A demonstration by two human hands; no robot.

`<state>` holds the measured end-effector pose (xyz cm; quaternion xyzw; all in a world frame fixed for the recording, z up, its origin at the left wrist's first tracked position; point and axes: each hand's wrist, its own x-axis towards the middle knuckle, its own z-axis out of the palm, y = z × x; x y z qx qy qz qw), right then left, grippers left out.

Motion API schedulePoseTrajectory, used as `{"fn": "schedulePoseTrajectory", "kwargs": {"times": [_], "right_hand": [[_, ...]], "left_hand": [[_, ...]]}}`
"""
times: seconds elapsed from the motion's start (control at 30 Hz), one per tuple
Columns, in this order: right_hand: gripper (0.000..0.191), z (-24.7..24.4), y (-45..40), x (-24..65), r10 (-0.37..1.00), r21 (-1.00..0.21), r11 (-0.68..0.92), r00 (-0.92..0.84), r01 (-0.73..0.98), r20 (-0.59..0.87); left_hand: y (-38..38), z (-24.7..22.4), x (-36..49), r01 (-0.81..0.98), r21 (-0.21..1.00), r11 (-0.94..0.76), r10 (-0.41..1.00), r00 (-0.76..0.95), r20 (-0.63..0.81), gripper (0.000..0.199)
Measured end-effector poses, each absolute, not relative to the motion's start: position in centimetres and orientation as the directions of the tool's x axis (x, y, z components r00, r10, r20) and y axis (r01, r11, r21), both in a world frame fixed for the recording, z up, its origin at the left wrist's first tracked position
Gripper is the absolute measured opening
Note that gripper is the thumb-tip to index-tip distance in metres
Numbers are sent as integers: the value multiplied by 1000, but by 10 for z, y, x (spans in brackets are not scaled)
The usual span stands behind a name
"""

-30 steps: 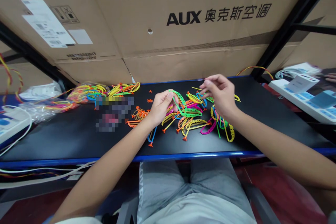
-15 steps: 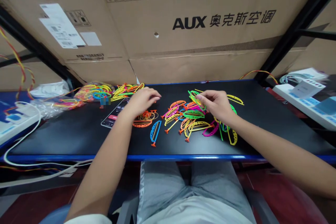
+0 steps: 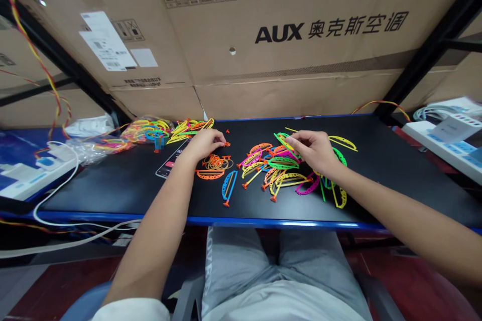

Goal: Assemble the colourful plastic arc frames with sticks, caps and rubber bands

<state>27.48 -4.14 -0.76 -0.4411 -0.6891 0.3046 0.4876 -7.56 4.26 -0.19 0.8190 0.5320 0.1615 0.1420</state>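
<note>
My left hand (image 3: pixel 209 143) has its fingertips together at a small orange piece (image 3: pixel 227 144) on the black table, above a heap of rubber bands and orange pieces (image 3: pixel 217 162). My right hand (image 3: pixel 309 148) pinches a green toy bow (image 3: pixel 281 141) at the top of a pile of colourful bows and sticks. In that pile lie a green bow (image 3: pixel 284 162) and a magenta bow (image 3: pixel 307 188). An orange bow (image 3: pixel 210 175) lies below the rubber bands. Nearer the front edge is a blue bow (image 3: pixel 226 184) beside a stick with an orange tip (image 3: pixel 226 204).
A phone (image 3: pixel 165 166) lies partly under my left forearm. Plastic bags of toy parts (image 3: pixel 145 130) are at the back left. Power strips (image 3: pixel 41 173) and white cables stand on the left, another strip (image 3: pixel 448 143) on the right. A large cardboard box (image 3: pixel 226 20) stands behind.
My left hand has lowered to a small orange piece, its fingers now closed together. My right hand stays at the green bow. The camera view has shifted slightly.
</note>
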Motion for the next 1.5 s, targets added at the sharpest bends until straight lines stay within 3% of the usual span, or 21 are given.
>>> {"fn": "schedulePoseTrajectory", "kwargs": {"times": [0.13,0.27,0.37,0.73,1.5], "right_hand": [[49,-9,-40,275,907,-852,422,-147,311,395],[54,-10,-40,274,905,-858,425,-177,290,388],[58,-9,-42,274,907,-869,411,-223,275,358],[59,-6,-46,272,883,-891,401,-348,214,315],[58,-6,-49,270,867,-884,430,-354,181,350]], "left_hand": [[39,8,-74,750,476,-459,888,397,231,8],[19,17,-44,395,745,-537,820,452,352,21],[0,15,-9,196,821,-536,748,561,354,24],[-11,3,16,137,832,-538,705,614,355,25],[-17,2,21,93,830,-550,700,594,397,24]]}}
